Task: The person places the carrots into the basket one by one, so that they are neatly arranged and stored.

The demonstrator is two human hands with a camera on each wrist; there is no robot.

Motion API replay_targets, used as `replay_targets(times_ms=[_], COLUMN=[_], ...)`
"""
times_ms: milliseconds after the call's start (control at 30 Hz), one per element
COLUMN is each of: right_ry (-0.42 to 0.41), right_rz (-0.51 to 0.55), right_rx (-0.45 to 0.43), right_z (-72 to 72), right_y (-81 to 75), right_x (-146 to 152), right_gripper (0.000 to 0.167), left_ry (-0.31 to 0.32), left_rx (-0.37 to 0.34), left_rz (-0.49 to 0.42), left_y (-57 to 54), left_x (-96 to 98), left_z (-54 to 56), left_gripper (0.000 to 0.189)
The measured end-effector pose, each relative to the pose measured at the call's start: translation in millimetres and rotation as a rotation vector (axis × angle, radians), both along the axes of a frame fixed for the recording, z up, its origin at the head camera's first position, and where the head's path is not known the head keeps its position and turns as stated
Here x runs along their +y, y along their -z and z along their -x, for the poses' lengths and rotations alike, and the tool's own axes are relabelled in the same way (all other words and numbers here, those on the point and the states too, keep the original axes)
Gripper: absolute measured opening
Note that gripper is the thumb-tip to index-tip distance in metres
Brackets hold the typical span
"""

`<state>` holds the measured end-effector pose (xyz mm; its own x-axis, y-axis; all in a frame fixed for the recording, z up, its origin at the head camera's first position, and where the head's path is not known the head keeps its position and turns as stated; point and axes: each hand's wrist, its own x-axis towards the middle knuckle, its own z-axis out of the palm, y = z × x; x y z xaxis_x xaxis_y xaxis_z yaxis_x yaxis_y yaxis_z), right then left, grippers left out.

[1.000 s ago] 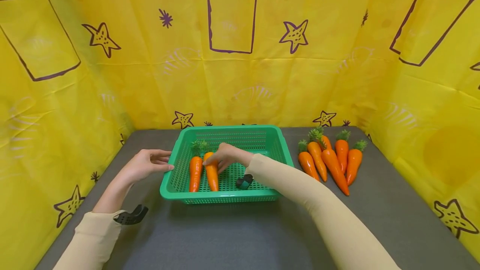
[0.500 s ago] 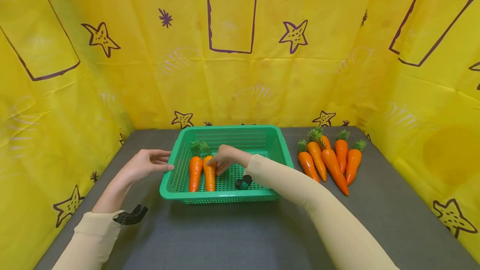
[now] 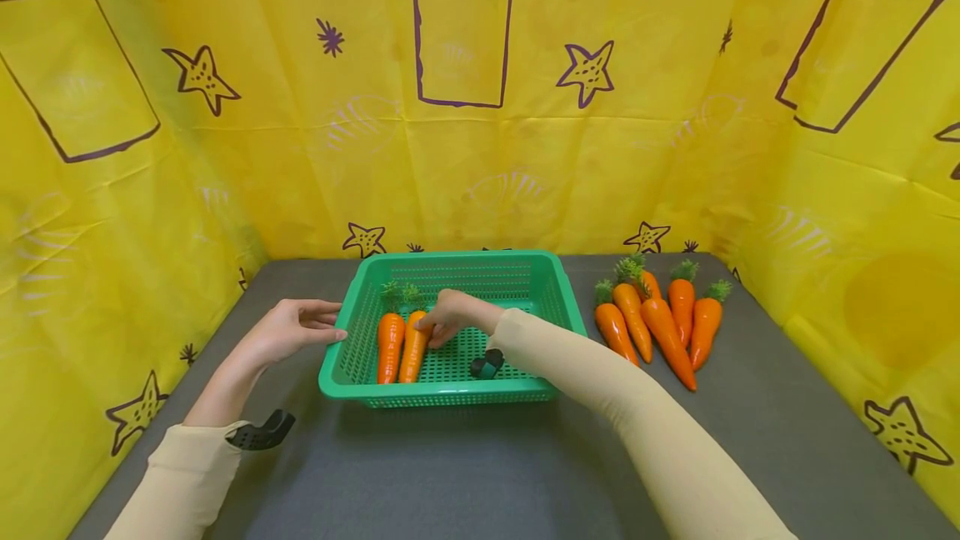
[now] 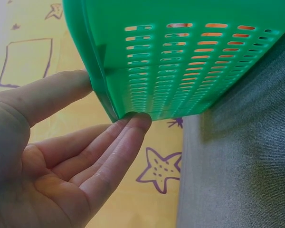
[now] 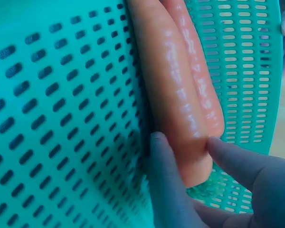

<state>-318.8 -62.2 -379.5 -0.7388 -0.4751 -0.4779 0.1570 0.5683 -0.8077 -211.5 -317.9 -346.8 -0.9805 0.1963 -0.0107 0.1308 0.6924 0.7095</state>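
A green plastic basket (image 3: pixel 461 387) with slotted walls stands on the dark table, two carrots inside at its left. My right hand (image 3: pixel 456 315) reaches into it and pinches the right-hand carrot (image 3: pixel 415 348) near its leafy end. In the right wrist view, thumb and finger sit on either side of that carrot (image 5: pixel 173 90). Beside it lies the other carrot (image 3: pixel 390 348), whose green top points to the back. At the basket's left side, my left hand (image 3: pixel 288 327) holds the rim; in the left wrist view its fingertips (image 4: pixel 141 119) touch the wall below the rim.
Several carrots (image 3: pixel 663 327) with green tops lie in a bunch on the table, right of the basket. A yellow printed cloth (image 3: pixel 465 182) rises behind and along both sides of the dark tabletop (image 3: pixel 420 473).
The carrot in my right hand has swung its tip left, so it now lies close along the other carrot. My left hand stays at the rim.
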Motion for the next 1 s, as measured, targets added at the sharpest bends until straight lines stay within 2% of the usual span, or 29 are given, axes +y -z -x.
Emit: replay_targets(times_ms=[100, 300, 333, 433, 667, 833, 1000], right_ry=[-0.023, -0.041, -0.044, -0.061, -0.073, -0.077, -0.065], right_rz=[-0.048, -0.089, -0.094, -0.106, -0.023, 0.016, 0.064], right_rx=[0.063, 0.12, 0.13, 0.174, 0.221, 0.262, 0.288], right_z=[-0.2, 1.5, 2.0, 2.9, -1.7, -6.2, -7.4], right_y=[-2.1, -12.2, -14.6, -22.9, -47.5, -64.7, -74.9], right_x=[4.1, 18.4, 21.1, 29.0, 47.5, 63.8, 84.4], right_gripper=[0.041, 0.069, 0.07, 0.063, 0.056, 0.043, 0.042], left_ry=[0.006, -0.001, -0.004, -0.003, -0.008, -0.016, -0.026], left_rx=[0.01, 0.013, 0.011, 0.012, 0.011, 0.015, 0.017], left_rz=[0.002, 0.009, 0.007, 0.003, -0.018, -0.029, -0.016], left_y=[0.9, 2.8, 3.1, 3.4, 3.5, 3.5, 4.2], left_x=[0.5, 1.3, 1.3, 0.8, -0.1, -0.9, -0.6], left_z=[0.9, 1.2, 1.1, 0.5, -2.2, -3.3, -3.5], left_gripper=[0.065, 0.065, 0.066, 0.066, 0.065, 0.065, 0.065])
